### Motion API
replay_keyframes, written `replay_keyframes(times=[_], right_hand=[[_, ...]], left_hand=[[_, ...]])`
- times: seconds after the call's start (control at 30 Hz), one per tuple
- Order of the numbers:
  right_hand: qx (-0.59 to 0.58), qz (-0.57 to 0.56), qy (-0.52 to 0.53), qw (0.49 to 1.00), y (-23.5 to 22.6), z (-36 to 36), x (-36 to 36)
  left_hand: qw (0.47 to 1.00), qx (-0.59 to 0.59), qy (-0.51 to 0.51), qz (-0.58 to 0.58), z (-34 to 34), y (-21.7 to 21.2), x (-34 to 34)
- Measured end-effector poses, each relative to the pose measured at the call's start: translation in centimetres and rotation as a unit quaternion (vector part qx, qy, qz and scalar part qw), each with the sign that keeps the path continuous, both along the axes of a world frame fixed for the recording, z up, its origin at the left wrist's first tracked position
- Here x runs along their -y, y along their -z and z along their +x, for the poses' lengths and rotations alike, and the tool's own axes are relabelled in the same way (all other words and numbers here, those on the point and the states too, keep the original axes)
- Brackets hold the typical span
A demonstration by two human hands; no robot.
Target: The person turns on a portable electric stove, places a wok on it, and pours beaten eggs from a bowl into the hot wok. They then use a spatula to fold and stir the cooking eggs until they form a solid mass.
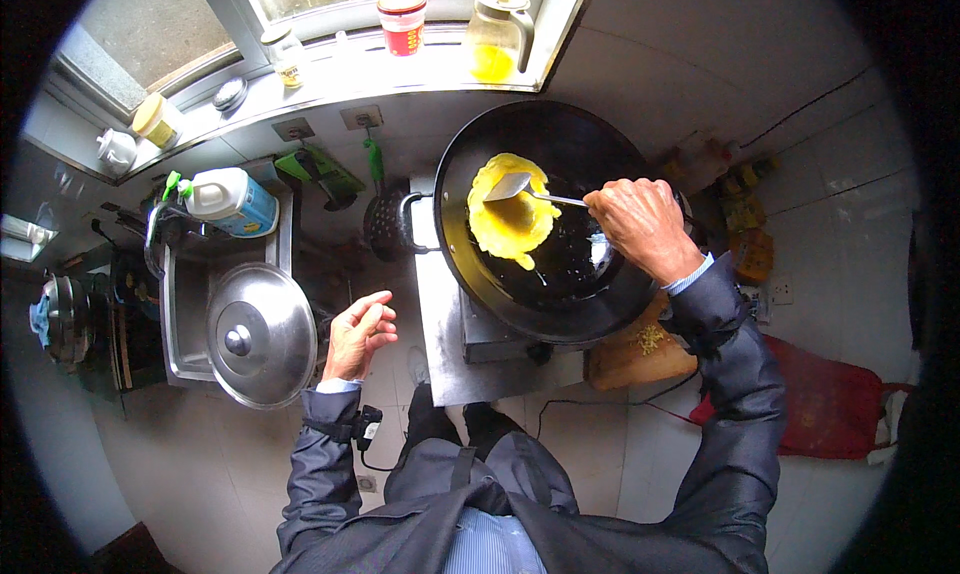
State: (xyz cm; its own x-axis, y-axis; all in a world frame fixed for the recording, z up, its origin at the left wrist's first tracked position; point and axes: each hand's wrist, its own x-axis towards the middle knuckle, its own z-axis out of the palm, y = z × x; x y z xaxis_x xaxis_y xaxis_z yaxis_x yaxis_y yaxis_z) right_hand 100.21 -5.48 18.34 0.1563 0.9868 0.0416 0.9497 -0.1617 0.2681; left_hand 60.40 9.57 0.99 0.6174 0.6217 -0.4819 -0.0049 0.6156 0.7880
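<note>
Head view, looking down. One large round black wok (560,264) sits on a stove at the centre right, its loop handle pointing left. Inside it lies one patch of yellow fried egg (512,222), irregular in outline, thick toward the upper left of the wok and trailing to a narrow tip at its lower edge; dark oil glistens beside it. One metal spatula (510,186) with a flat grey blade rests on the egg's upper part, its thin shaft running right into the right hand (640,224), whose fingers are wrapped tight around the handle; the handle itself is hidden within the fist. The left hand (360,334) hangs free above the floor, holding nothing, fingers loosely curled, near one round steel lid with a central knob (262,336) that covers part of a steel sink (180,314). One white and blue plastic jug with a green cap (232,200) stands at the sink's far edge. On the window sill (330,74): one red-labelled jar (402,22), one glass oil pitcher with yellow liquid (497,34) and one small glass jar (286,56). One wooden chopping board (635,354) is partly covered by the right sleeve; the things beyond the wok at right are too dim to identify.
</note>
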Motion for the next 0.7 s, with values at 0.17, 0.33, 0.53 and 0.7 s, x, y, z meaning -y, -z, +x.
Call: replay_keyframes(times=[0.17, 0.33, 0.53, 0.7], right_hand=[[-0.015, 0.008, -0.010, 1.000, 0.08, 0.28, 0.08], [-0.033, 0.018, -0.009, 0.999, -0.03, 0.22, 0.23], [-0.042, 0.032, -0.021, 0.998, 0.09, 0.35, 0.28], [-0.045, 0.039, -0.024, 0.998, 0.23, 0.48, 0.35]], left_hand=[[1.000, 0.011, -0.010, -0.010, -0.01, 0.30, -0.05], [1.000, 0.014, -0.009, -0.011, -0.03, 0.32, 0.07], [1.000, 0.009, -0.002, -0.009, 0.15, 0.25, 0.19], [1.000, 0.002, 0.001, -0.005, 0.29, 0.22, 0.27]])
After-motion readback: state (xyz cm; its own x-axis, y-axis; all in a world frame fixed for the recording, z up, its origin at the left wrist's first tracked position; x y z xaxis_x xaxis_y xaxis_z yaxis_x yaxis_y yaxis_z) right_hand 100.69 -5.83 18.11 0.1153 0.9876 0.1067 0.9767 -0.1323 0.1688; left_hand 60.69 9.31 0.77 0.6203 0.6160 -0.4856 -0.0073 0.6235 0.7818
